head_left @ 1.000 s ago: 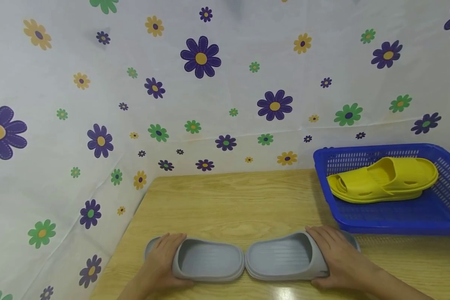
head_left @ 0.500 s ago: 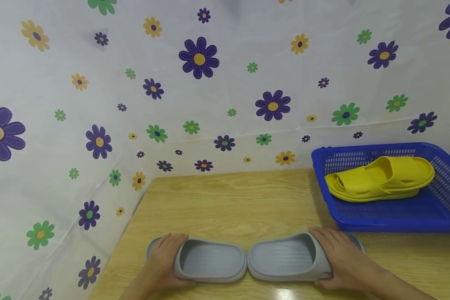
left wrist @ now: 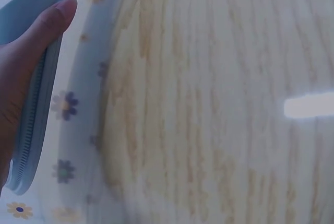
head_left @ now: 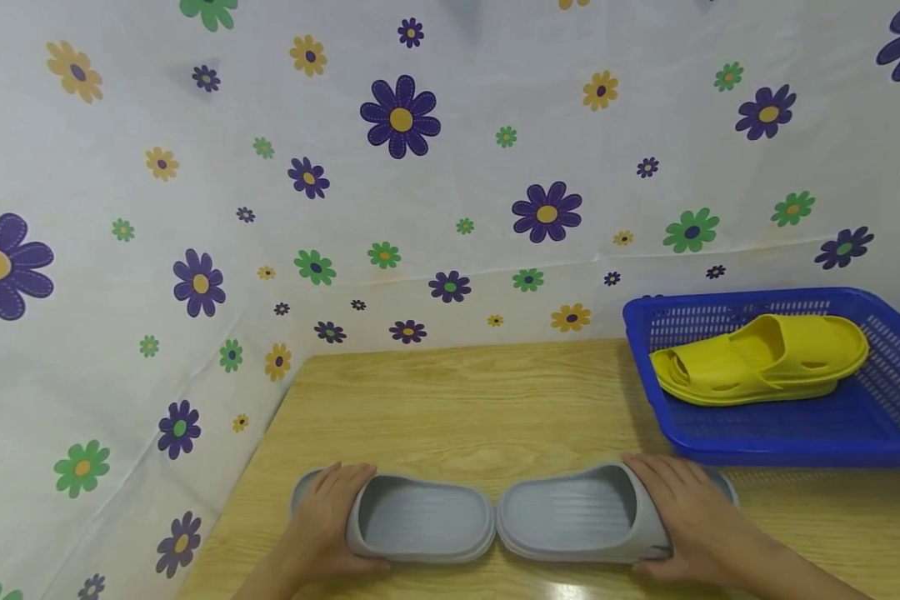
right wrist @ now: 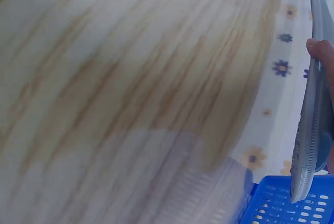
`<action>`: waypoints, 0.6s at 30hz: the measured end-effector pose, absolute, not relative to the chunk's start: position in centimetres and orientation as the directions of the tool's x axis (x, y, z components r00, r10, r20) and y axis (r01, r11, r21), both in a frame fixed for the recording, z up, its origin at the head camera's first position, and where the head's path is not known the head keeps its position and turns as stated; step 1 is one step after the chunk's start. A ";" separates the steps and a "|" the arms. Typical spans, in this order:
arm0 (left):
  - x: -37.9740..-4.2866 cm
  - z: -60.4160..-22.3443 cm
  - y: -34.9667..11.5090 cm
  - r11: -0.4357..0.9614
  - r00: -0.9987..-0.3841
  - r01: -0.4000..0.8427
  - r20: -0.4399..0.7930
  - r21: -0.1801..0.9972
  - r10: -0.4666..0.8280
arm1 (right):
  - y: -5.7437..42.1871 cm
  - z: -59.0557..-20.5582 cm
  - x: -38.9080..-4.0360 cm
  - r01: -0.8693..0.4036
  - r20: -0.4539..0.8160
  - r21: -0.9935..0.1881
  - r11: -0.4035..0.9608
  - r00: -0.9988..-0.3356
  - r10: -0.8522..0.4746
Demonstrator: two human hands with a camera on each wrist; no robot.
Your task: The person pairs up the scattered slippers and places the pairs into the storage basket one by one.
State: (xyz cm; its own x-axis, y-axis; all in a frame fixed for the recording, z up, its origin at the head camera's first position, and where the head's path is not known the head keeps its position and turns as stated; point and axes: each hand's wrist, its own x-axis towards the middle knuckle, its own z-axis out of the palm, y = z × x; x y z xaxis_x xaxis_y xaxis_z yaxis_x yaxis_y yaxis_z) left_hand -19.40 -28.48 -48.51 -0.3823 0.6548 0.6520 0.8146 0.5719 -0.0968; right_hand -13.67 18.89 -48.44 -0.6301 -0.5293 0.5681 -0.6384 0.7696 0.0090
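Observation:
Two grey slippers lie in a line near the front of the table, heel ends close together at the middle and toes pointing outward. My left hand (head_left: pixel 330 525) grips the left grey slipper (head_left: pixel 427 521) across its strap, thumb on the near side. Its thumb also shows on the sole edge of the slipper (left wrist: pixel 39 104) in the left wrist view. Across the strap of the right grey slipper (head_left: pixel 570 512), my right hand (head_left: pixel 690 521) holds on the same way. In the right wrist view its thumb presses that slipper's side (right wrist: pixel 309 125). The hands cover most of both straps.
A blue plastic basket (head_left: pixel 795 454) stands at the right on the wooden table (head_left: pixel 457 400), with yellow slippers (head_left: pixel 765 358) stacked inside. A white flower-print cloth (head_left: pixel 465 183) covers the wall behind and to the left.
The right slipper and my right hand have shifted slightly to the right. The left hand keeps its hold, and a narrow gap now shows more clearly between the upper heel edges.

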 end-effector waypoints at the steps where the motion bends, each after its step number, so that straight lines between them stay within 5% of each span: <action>1: -19.4 -48.4 -28.4 0.569 -0.377 0.816 0.655 -0.100 0.655 | 19.0 -48.4 -13.7 -0.639 0.573 0.014 0.769 -0.625 -0.530; 18: -18.9 -46.1 -27.2 0.534 -0.303 0.831 0.676 -0.157 0.671 | 20.0 -45.6 -11.7 -0.623 0.544 -0.011 0.782 -0.660 -0.518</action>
State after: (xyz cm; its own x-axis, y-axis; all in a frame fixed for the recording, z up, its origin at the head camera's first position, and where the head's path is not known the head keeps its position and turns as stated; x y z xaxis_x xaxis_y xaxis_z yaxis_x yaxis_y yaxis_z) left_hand -18.89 -27.17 -46.07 -0.3034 0.6713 0.6763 0.8310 0.5336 -0.1569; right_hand -11.67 19.98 -45.62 -0.6598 -0.5183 0.5441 -0.6232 0.7820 -0.0108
